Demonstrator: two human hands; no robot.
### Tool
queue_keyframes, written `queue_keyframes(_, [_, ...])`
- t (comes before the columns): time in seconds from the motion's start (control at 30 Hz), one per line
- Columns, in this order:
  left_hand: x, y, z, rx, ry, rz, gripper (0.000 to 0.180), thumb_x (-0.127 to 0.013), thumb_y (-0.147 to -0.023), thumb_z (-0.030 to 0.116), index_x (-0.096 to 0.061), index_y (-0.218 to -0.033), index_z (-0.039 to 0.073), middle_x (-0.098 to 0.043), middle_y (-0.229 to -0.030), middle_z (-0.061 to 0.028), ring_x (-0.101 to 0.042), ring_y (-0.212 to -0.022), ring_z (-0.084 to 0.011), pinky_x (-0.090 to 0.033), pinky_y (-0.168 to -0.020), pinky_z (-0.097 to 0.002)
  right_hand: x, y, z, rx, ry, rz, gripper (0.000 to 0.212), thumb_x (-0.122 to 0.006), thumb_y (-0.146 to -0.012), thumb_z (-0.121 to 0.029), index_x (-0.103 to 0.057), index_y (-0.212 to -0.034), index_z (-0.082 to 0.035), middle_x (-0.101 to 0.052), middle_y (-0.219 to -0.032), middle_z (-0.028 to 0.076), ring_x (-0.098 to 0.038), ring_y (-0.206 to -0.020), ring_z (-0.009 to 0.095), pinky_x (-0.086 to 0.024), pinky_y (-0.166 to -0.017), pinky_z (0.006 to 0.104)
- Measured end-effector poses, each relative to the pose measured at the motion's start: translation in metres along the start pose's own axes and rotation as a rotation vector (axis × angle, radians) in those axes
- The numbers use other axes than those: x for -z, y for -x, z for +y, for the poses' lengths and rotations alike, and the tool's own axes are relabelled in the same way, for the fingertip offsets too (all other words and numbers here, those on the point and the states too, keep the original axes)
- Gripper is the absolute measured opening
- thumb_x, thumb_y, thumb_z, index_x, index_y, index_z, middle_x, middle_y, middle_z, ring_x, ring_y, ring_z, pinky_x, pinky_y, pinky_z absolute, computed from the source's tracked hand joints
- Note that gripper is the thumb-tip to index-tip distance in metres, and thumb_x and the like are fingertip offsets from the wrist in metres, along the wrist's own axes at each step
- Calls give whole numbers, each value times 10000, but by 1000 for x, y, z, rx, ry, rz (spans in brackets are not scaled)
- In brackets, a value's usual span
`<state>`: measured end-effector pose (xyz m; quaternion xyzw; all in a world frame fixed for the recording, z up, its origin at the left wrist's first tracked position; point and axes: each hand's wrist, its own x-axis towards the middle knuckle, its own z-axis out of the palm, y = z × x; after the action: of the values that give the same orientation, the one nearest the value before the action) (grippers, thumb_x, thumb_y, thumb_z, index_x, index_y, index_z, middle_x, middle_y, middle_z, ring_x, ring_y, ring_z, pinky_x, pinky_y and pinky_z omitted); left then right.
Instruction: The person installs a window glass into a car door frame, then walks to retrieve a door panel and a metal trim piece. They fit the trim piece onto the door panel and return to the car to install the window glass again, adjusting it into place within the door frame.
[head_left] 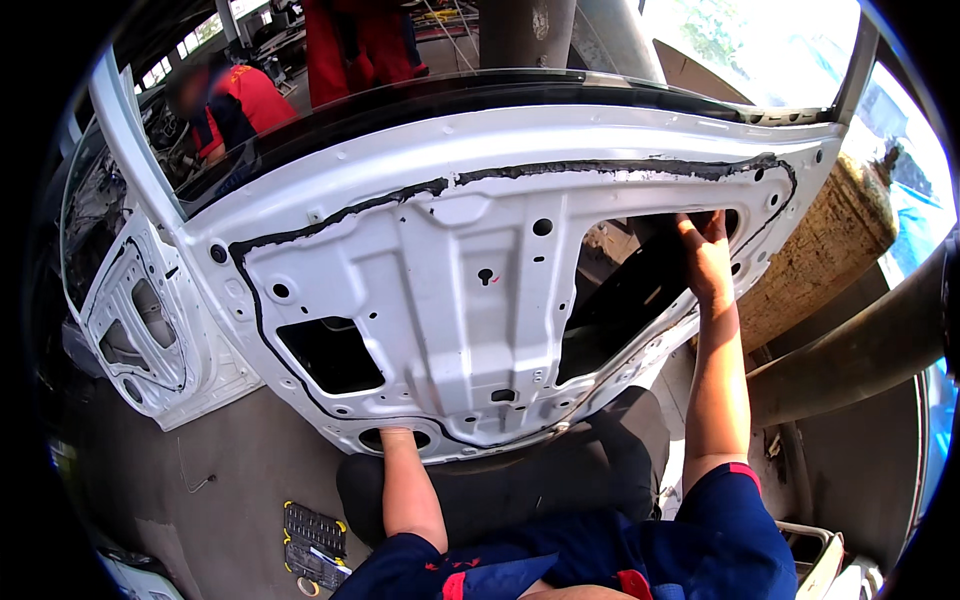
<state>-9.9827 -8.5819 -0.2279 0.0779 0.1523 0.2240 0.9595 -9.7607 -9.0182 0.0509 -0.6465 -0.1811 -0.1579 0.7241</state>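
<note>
A bare white car door [470, 290] stands in front of me, its inner panel facing me, with a black sealant line running around it and several cut-outs. My right hand [705, 258] reaches into the large opening at the upper right, fingers on a dark part inside; I cannot see whether they are closed on it. My left forearm [408, 490] goes into the round hole at the door's bottom edge, and the hand itself is hidden behind the panel. My dark trousers [520, 480] are under the door.
A second white door panel [150, 330] leans at the left. A black and yellow tool holder [315, 545] lies on the concrete floor by my left side. People in red and blue workwear [235, 100] stand beyond the door. A rusty cylinder [830, 250] is at the right.
</note>
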Motion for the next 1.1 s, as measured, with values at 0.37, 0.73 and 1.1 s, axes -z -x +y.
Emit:
queue_keyframes(0.37, [1, -4, 3, 64, -31, -6, 585, -377, -919, 569, -519, -1301, 150, -529, -1311, -65, -465, -1213, -315, -354, -1037, -489, 11, 5, 22, -71, 25, 18, 733, -571, -931, -92, -104, -1477, 57, -317, -1480, 180, -314, -1358, 216, -242, -1103, 282])
queue_keyframes(0.73, [4, -6, 5, 64, -82, -2, 576, -382, -920, 562, -521, -1298, 150, -536, -1300, -67, -471, -1206, -316, -357, -1034, -490, -1, 10, 3, -154, -61, 1, 486, -588, -921, -77, -364, -1341, 23, -557, -1241, 146, -544, -1113, 205, -430, -950, 297])
queue_keyframes(1.1, [11, -2, 10, -36, 28, -9, 568, -387, -921, 556, -522, -1294, 150, -543, -1289, -70, -476, -1199, -317, -360, -1030, -491, 1, -5, 41, -66, 0, 219, 412, -616, -939, -246, -546, -1232, 35, -636, -1096, 58, -552, -927, 129, -429, -816, 249])
